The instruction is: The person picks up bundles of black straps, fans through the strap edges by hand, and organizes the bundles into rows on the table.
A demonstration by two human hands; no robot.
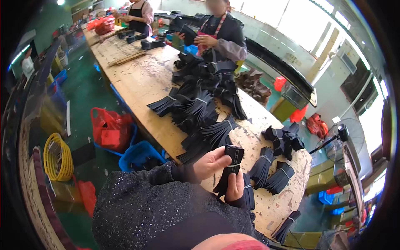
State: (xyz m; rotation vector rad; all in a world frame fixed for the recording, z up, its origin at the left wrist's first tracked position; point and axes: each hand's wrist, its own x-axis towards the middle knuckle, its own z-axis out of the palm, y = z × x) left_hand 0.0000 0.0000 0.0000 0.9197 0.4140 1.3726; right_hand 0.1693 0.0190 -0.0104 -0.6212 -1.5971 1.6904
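Close in front of me is a bundle of flat black strips point(234, 156), bound round its middle by a pale band. My left hand point(211, 163) grips its upper left edge, thumb across the strips near the band. Lower down, my right hand point(235, 186) is closed round the bundle from the right, thumb pointing up. The strips stand roughly upright, and their lower end fans out beneath my hands. Just right of them on the wooden table point(246, 139) lie similar banded bundles point(261, 167), and beyond my hands rises a large heap of black bundles point(200, 98).
Across the table a person in an apron point(216, 31) holds a black bundle; another person point(139, 16) stands farther off. Left of the table on the floor are a blue basket point(139, 155), a red bag point(111, 129) and a yellow basket point(58, 157). A fan point(343, 133) stands at right.
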